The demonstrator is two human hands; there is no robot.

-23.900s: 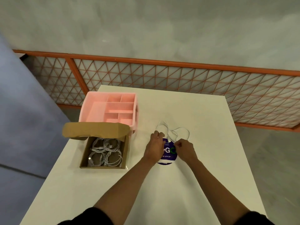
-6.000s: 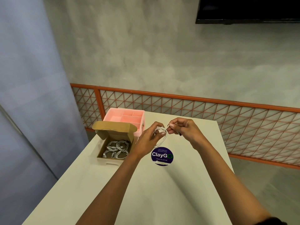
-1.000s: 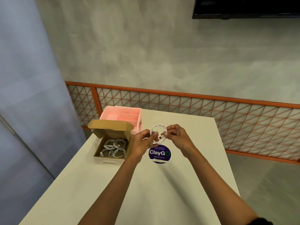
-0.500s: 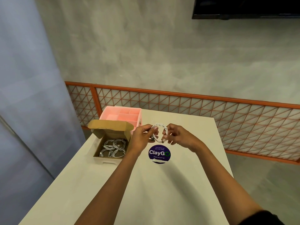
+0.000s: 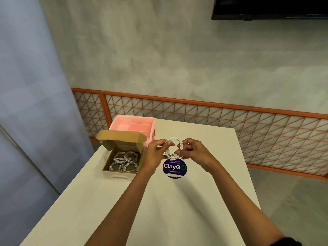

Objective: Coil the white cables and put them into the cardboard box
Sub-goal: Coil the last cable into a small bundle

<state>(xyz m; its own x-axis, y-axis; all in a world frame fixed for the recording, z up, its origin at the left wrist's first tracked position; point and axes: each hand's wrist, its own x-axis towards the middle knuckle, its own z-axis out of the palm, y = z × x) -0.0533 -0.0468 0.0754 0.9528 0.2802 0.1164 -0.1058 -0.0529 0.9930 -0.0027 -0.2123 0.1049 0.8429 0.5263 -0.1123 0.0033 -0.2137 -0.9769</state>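
Concrete wall and an orange lattice railing [image 5: 195, 103] close the scene behind a pale desk [image 5: 124, 201]; a grey-blue panel [image 5: 26, 86] fills the far left.

At the desk's left edge stands the cardboard box [image 5: 116, 173], open, its flap raised at the rear. Several coiled cables [image 5: 124, 160] lie inside and cover most of the floor. A pink compartment tray [image 5: 132, 118] sits just behind the box; the flap hides whether the two touch.

Right of the box, the left hand [image 5: 155, 154] and the right hand [image 5: 194, 151] are raised above the desk and face each other. Between them is the white cable [image 5: 174, 139], wound into a small ring. The fingers [image 5: 160, 143] of each hand are curled narrow and pinch opposite sides of the ring. A connector end appears to hang free at the ring's lower edge. A round purple sticker [image 5: 174, 168] lies on the desk beneath.

Hazards, as judged:
- The ring is held only by the two pinches. If one loosens before the free end is tucked in, the turns may spring apart.
- Carrying it left to the box probably leaves one hand holding, the likeliest point for uncoiling.
- The raised flap overhangs the box's rear, so the ring could catch on it.
- A dangling connector may snag the coils already packed.
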